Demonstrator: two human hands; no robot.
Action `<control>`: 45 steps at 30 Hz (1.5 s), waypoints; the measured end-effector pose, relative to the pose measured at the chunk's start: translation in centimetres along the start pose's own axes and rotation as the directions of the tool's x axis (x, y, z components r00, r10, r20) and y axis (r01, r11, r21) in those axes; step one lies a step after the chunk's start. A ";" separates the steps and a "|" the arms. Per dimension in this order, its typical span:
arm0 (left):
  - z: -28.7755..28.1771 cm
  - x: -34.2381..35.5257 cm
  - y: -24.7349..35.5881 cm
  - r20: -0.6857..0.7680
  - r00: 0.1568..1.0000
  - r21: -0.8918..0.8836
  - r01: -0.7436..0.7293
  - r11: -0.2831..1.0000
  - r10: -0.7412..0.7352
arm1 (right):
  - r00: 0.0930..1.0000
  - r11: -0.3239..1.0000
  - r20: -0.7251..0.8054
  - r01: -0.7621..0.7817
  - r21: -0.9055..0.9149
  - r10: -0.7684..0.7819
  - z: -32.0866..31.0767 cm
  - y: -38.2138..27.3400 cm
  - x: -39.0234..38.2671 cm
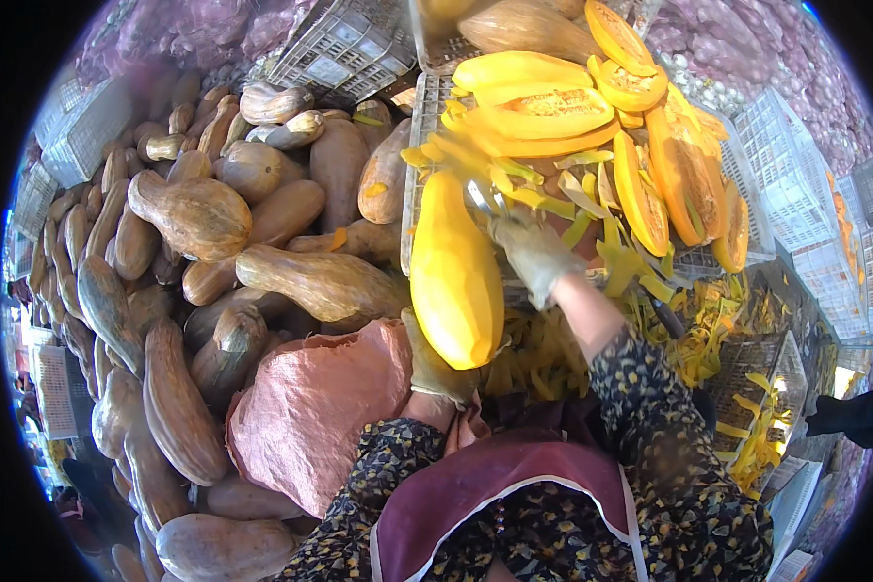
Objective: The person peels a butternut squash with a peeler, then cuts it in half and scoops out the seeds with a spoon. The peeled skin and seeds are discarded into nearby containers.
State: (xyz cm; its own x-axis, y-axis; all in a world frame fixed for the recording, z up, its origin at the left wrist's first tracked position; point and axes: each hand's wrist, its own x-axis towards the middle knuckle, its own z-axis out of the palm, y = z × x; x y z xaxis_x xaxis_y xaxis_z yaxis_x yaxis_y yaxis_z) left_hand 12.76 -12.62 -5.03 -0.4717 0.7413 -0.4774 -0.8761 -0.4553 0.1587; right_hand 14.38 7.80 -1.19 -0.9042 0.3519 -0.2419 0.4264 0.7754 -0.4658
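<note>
A long yellow peeled pumpkin (453,281) lies lengthwise in front of me, its thick end toward my body and its far end on the crate's edge. My left hand (438,364), in a pale work glove, holds the thick end from the left and beneath; the pumpkin hides part of its fingers. My right hand (532,247), also gloved, is closed around a peeler (482,198). The peeler's metal head is beside the pumpkin's upper right side. Green-yellow peel strips (623,254) hang and lie right of that hand.
Peeled, halved pumpkins (543,114) are piled on a pale plastic crate (418,165) ahead. Unpeeled pumpkins (306,276) fill the left side. A pink sack (325,403) lies beside my left forearm. Peelings fill a basket (761,407) at right, near stacked white crates (795,209).
</note>
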 end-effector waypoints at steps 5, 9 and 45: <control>1.3 -0.6 -1.1 -0.077 0.996 0.161 0.045 0.986 -0.033 | 0.937 0.969 0.246 -0.234 -0.079 0.247 -5.9 -2.7 9.6; 1.8 -0.1 -1.7 -0.089 0.996 0.132 -0.013 0.991 0.025 | 0.876 0.948 0.365 -0.309 -0.078 0.315 -8.4 -4.7 5.5; 1.9 -0.1 -3.4 0.040 0.996 0.023 0.073 0.997 -0.074 | 0.950 0.960 0.244 -0.236 0.152 0.195 -8.7 -1.5 -4.6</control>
State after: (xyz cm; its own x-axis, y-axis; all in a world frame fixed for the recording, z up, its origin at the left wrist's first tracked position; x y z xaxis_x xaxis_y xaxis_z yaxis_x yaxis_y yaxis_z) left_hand 15.58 -10.24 -3.90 -0.4091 0.7923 -0.4526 -0.9103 -0.3885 0.1429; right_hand 17.70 9.55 8.09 -0.7700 0.3574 -0.5286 0.6264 0.5812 -0.5195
